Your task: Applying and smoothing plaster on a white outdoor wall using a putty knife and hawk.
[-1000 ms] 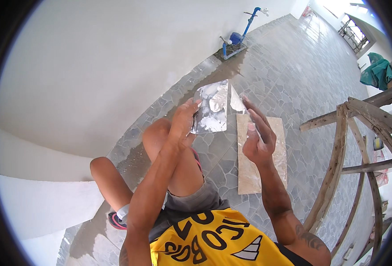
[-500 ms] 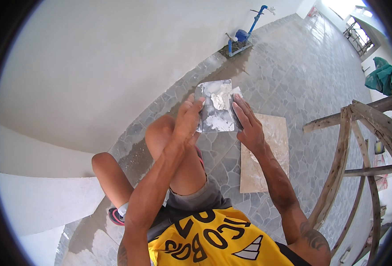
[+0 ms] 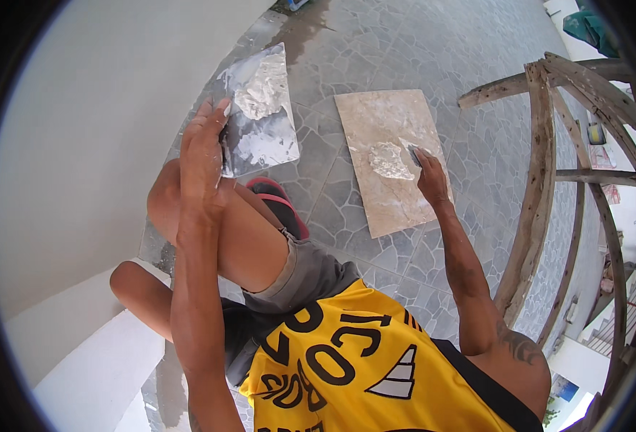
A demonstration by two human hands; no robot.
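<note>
My left hand (image 3: 204,140) is closed on a rectangular steel plastering trowel (image 3: 250,129), held up near the wall with its flat face toward me. A thick lump of white putty (image 3: 260,88) lies on that face, with thinner smears around it. Over to the right, my right hand (image 3: 432,176) grips a small putty knife (image 3: 412,153), mostly covered by the fingers. Its blade is beside a wet mound of putty (image 3: 390,161) on a beige marbled tile (image 3: 383,115), which lies on the floor.
Rough wooden trestle legs (image 3: 537,187) stand on the right. A white wall (image 3: 116,129) curves along the left. Grey stone-patterned tiles cover the floor (image 3: 375,54). My bent knee (image 3: 167,194) and a dark shoe with a pink edge (image 3: 278,201) are near the trowel.
My hands have moved apart. The trowel has gone left with my left hand, while my right hand has come down to the tile with the putty knife. The view has shifted too.
</note>
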